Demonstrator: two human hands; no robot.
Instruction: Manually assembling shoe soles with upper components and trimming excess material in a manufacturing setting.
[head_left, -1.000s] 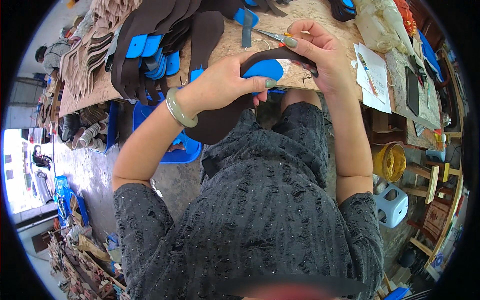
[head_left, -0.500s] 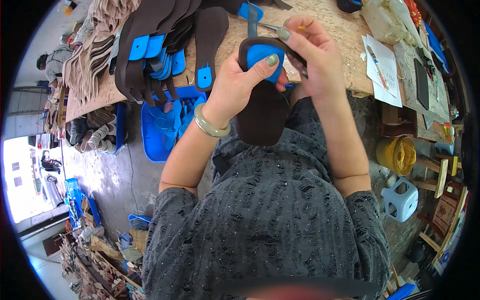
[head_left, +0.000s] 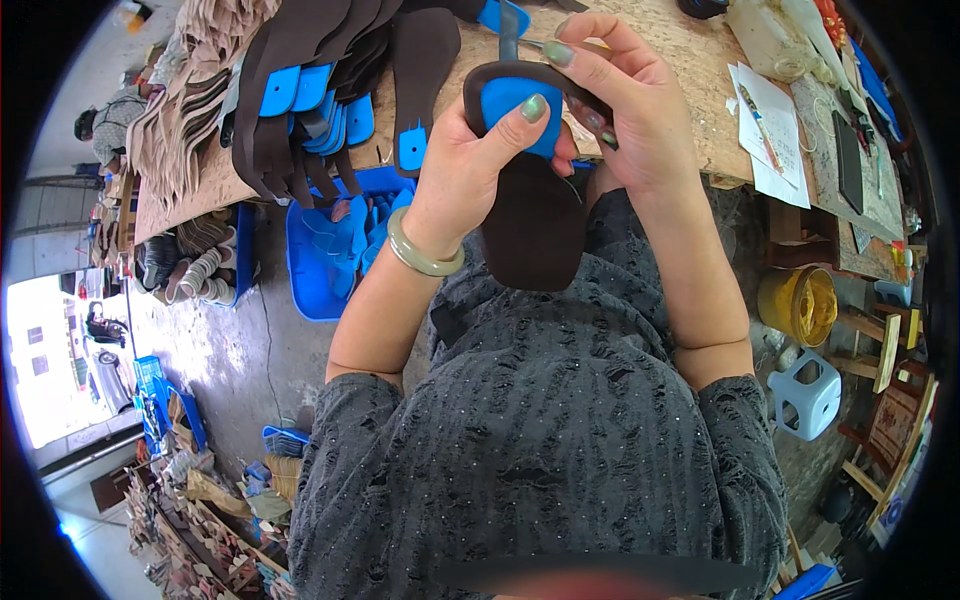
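Note:
My left hand [head_left: 472,150] grips a dark brown shoe insole [head_left: 535,225] bent over at its upper end, its thumb pressing on a blue heel piece [head_left: 510,105]. The insole's lower half hangs down over my lap. With fingers and thumb, my right hand [head_left: 640,100] pinches the brown edge that is folded away from the blue piece. A thin pointed metal tool [head_left: 531,43] shows beside the right fingertips; whether that hand holds it, I cannot tell. Just above the insole is a grey strip [head_left: 508,35], next to another blue piece [head_left: 492,15].
Brown insoles [head_left: 285,60] with blue heel pieces are piled on the wooden table [head_left: 690,110], beside stacked beige ones [head_left: 170,130]. Below stands a blue bin [head_left: 305,285] of blue parts. Papers [head_left: 770,150], a yellow-lined bucket [head_left: 790,305] and a light blue stool [head_left: 805,395] are at right.
My right hand has risen slightly with the brown edge, which now stands further from the blue heel piece. The left hand keeps its grip on the insole.

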